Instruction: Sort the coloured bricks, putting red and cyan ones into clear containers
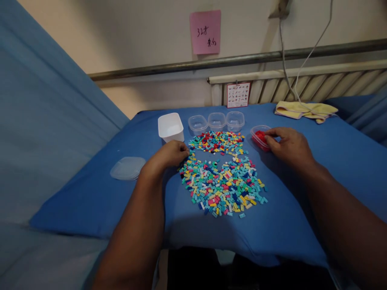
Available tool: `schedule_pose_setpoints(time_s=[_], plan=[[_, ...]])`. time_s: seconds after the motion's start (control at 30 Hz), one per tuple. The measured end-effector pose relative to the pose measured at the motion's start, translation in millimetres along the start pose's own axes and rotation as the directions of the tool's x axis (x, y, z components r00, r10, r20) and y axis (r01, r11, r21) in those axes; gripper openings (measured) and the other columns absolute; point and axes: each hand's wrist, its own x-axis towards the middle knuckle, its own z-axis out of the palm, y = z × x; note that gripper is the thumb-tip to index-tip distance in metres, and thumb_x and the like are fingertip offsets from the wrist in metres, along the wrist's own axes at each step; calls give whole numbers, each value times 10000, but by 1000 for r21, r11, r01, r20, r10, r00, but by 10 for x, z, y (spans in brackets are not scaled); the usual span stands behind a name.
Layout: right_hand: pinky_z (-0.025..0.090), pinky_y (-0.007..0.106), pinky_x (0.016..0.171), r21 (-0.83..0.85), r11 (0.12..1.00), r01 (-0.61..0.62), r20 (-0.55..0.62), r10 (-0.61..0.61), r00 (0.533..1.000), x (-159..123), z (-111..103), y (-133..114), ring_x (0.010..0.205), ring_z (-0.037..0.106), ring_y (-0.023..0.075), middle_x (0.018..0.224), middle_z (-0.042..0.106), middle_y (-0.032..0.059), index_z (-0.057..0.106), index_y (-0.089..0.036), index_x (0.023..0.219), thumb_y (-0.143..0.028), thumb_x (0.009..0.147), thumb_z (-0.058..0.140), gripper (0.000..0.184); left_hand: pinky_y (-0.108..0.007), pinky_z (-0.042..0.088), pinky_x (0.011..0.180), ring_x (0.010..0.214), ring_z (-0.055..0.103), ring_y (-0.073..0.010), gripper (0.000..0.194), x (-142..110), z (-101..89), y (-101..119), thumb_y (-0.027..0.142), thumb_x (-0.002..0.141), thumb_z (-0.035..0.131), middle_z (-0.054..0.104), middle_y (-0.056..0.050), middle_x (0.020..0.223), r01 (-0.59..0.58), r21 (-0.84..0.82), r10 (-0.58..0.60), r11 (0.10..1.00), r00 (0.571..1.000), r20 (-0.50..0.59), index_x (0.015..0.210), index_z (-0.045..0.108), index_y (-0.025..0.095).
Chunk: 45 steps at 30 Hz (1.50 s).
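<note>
Small toy building bricks [223, 183] in many colours lie heaped in two bands on the blue cloth. My left hand [175, 153] rests at the left edge of the heap, fingers curled closed; what they hold, if anything, is hidden. At the right, a clear plastic tub [252, 137] contains red bricks [260, 137]. Thumb and forefinger of my right hand [288, 147] come together at this tub's right rim. I cannot tell whether they pinch a brick or the rim itself.
Behind the heap stand a white bin [171, 125] and three clear tubs [217, 121]. Clear lids [127, 168] lie stacked at the left. A folded yellow cloth [305, 110] lies back right, under a hanging white cable [284, 60]. A small picture card [238, 95] stands against the radiator.
</note>
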Motion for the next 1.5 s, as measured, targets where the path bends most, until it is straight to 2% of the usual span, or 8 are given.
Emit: schedule_pose_setpoints(time_s=[0.13,0.27,0.4,0.67,0.83,0.97,1.2,1.5], plan=[[557,498,914,25,997,79,-83,-77,994,-20,-16,-76,1010,730,352,1058,820,149,819,-197,1055,-326,957,634,245,-285,429,622,666,587,-165,235,-18,62,103,396,813,685,699,-22,758,-127,-222,166,967,972,166,885,771,189],[558,488,962,89,958,272,-187,-252,950,-75,-27,-300,997,736,319,1056,819,140,797,-190,1043,-325,998,617,229,-311,461,667,706,609,-191,233,45,145,115,395,877,645,719,-53,803,-205,-251,183,946,977,-107,939,782,217],[575,488,984,225,866,446,10,-460,888,-178,60,-536,1034,742,300,1090,812,118,777,-218,1109,-318,1057,564,241,-377,506,817,872,662,-265,192,126,231,75,317,872,634,751,-112,971,-234,57,241,970,923,-302,912,802,233],[547,485,1130,390,808,442,314,-568,761,-363,246,-707,1280,704,293,1376,754,141,716,-201,1366,-405,1132,460,403,-370,549,860,889,725,-262,271,87,323,204,337,969,558,790,-80,975,-271,71,279,960,948,-151,978,809,236],[438,548,1254,321,880,351,229,-432,872,-298,281,-752,1471,576,328,1530,664,154,680,-199,1454,-533,1140,403,535,-439,460,1205,1392,622,-308,474,162,500,283,452,1061,488,690,-149,1470,-334,170,370,927,890,-266,1365,736,187],[287,612,1326,188,961,203,360,-260,896,-158,475,-762,1638,323,401,1736,396,234,491,-94,1634,-712,1103,297,838,-483,209,1375,1672,279,-302,706,290,619,305,575,1100,377,343,-163,1773,-356,183,378,916,920,-105,1639,482,132],[240,596,1344,191,955,225,458,-289,840,-28,554,-814,1654,294,374,1744,400,196,515,-148,1619,-764,1089,229,861,-427,180,1383,1678,260,-265,792,203,511,376,656,1097,275,328,-141,1775,-373,134,366,918,928,72,1672,439,137],[250,646,1316,91,963,255,476,-267,838,166,626,-948,1651,281,418,1758,357,228,475,-134,1639,-708,1106,303,802,-458,228,1371,1656,322,-296,734,254,548,334,585,1107,291,391,-171,1745,-381,170,388,909,922,-10,1625,491,105]])
